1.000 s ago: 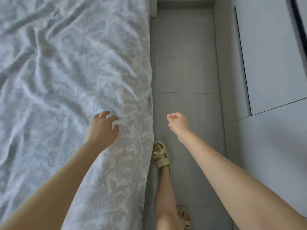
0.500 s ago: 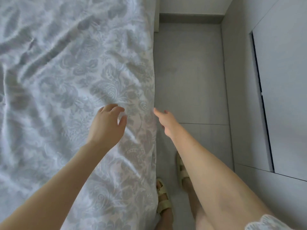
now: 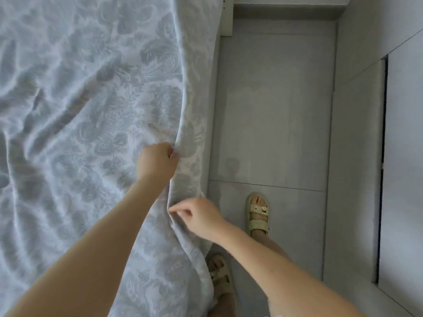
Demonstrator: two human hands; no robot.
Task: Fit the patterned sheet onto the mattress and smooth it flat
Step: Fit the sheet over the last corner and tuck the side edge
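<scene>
The patterned sheet [image 3: 87, 106], pale grey-blue with a paisley print, covers the mattress on the left and lies in long wrinkles. Its right edge hangs over the mattress side. My left hand [image 3: 158, 162] grips a bunch of the sheet at that edge, fingers curled into the fabric. My right hand [image 3: 199, 217] is lower down the same edge and pinches the sheet between thumb and fingers. The fabric is pulled into a ridge between the two hands. The mattress itself is hidden under the sheet.
A narrow strip of grey tiled floor [image 3: 272, 110] runs along the bed's right side. My feet in beige sandals [image 3: 257, 213] stand on it. Grey cabinet doors [image 3: 402, 156] line the right wall. A white bed-frame post [image 3: 226, 17] stands at the top.
Both hands have closed on the sheet's right edge. The left went from open fingers on top to a grip. The right moved in from the aisle and pinched the fabric.
</scene>
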